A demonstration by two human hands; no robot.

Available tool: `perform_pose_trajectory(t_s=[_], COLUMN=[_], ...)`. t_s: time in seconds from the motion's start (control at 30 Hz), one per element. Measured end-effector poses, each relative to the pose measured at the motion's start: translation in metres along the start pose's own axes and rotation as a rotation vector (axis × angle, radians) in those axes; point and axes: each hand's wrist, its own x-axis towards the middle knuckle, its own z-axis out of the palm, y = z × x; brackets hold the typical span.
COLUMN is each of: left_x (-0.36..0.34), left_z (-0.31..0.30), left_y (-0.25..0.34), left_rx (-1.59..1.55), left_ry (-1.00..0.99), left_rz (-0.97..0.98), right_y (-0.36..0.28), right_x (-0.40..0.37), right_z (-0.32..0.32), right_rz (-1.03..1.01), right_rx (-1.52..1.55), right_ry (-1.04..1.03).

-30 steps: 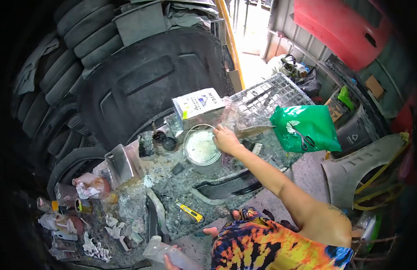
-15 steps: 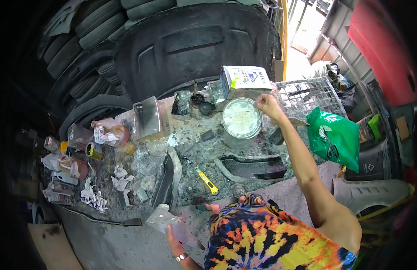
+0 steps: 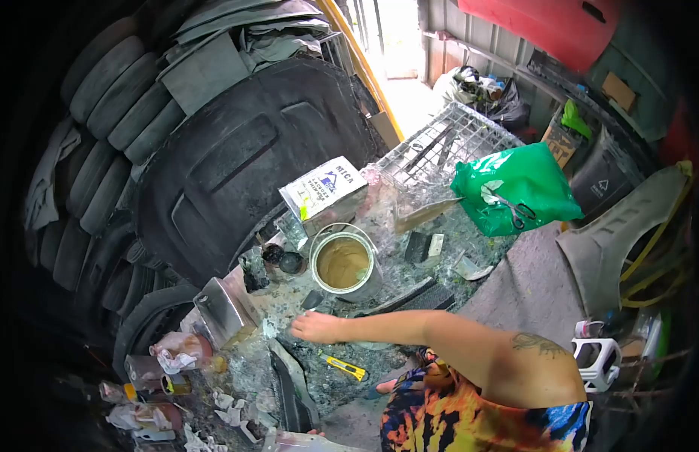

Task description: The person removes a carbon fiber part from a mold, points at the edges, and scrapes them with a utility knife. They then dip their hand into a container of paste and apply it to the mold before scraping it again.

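My right hand (image 3: 318, 327) is over the table beside a small dark block (image 3: 312, 300). Its fingers are loosely bent, slightly blurred, and I see no object in them. Just beyond stands a round tin (image 3: 376, 277) with its wire handle up, showing tan paste (image 3: 343, 263) inside. At the bottom edge, a flat greyish plate (image 3: 285, 441) shows partly. Only the fingertips of my left hand (image 3: 315, 432) appear, at the plate's edge. A yellow utility knife (image 3: 345, 368) lies between my hands, beside a long dark moulded part (image 3: 290, 392).
A Mica lacquer thinner box (image 3: 324, 194) stands behind the tin. To the right are a wire grid (image 3: 458, 143) and a green bag (image 3: 519, 188) with scissors (image 3: 515, 212) on it. A metal container (image 3: 227, 313) and paste-stained cups (image 3: 180, 350) stand left. A dark bonnet (image 3: 244, 166) leans behind.
The pale cover on the tin is gone and paste shows. My right hand has moved from the tin's rim toward me and left. The view has turned right; the left hand has mostly left view.
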Motion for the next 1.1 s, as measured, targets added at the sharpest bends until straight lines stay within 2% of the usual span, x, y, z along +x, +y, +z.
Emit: perform_pose_trajectory(t_s=[0.1,0.17,0.2,0.27,0.3,0.37,0.43,0.5,0.6,0.63,0.67,0.7,0.73,0.77,0.8,0.83,0.87,0.9,0.97,1.03,1.1], left_x=[-0.005,-0.008,-0.008,-0.012,-0.013,-0.017,-0.02,-0.021,-0.027,-0.021,-0.016,-0.024,-0.028,-0.026,-0.026,-0.026,-0.026,-0.029,-0.039,-0.041,-0.043], left_z=[0.016,0.023,0.027,0.031,0.032,0.032,0.035,0.036,0.038,0.036,0.035,0.053,0.056,0.054,0.054,0.051,0.05,0.056,0.065,0.057,0.055], left_y=[-0.002,-0.003,-0.003,-0.003,-0.004,-0.004,-0.004,-0.004,-0.001,0.005,0.006,0.022,0.028,0.032,0.033,0.034,0.033,0.036,0.044,0.037,0.04], left_rx=[-0.008,-0.013,-0.017,-0.039,-0.05,-0.074,-0.108,-0.164,-0.368,-0.473,-0.588,-0.485,-0.511,-0.536,-0.567,-0.543,-0.514,-0.528,-0.643,-0.616,-0.583], left_ry=[0.019,0.037,0.043,0.065,0.076,0.094,0.099,0.089,0.024,-0.046,-0.122,-0.041,-0.108,-0.208,-0.148,-0.213,-0.3,-0.281,-0.168,-0.182,-0.205], left_rz=[0.016,0.028,0.03,0.042,0.044,0.06,0.081,0.11,0.188,0.163,0.144,0.172,0.177,0.175,0.218,0.222,0.217,0.233,0.206,0.187,0.176], right_y=[-0.005,-0.012,-0.013,0.002,0.027,0.063,0.117,0.156,0.208,0.246,0.2,0.26,0.212,0.247,0.219,0.231,0.216,0.215,0.226,0.245,0.233], right_x=[-0.031,-0.041,-0.032,-0.016,-0.011,0.001,-0.002,0.001,-0.007,-0.034,-0.013,-0.053,-0.01,-0.022,-0.005,-0.015,-0.007,-0.005,-0.013,-0.028,-0.025], right_z=[0.04,0.036,0.014,-0.076,-0.099,-0.171,-0.151,-0.116,-0.024,0.034,-0.008,0.079,0.011,0.053,0.022,0.039,0.02,0.024,0.037,0.052,0.046], right_rz=[-0.047,0.006,0.09,0.227,0.145,0.409,0.485,0.784,0.968,0.703,1.248,0.967,1.117,1.065,1.115,1.105,1.037,1.014,1.114,1.223,1.265], right_rx=[-0.076,-0.037,0.181,0.414,0.468,0.4,0.223,0.529,0.724,0.852,0.899,1.077,0.842,0.808,0.788,0.843,0.694,0.677,0.731,0.788,0.819], right_ry=[-0.015,-0.181,-0.27,-0.173,0.03,-0.103,-0.201,-0.674,-1.108,-1.004,-0.907,-0.877,-1.087,-1.216,-1.24,-1.213,-1.182,-1.196,-1.093,-0.979,-0.918])
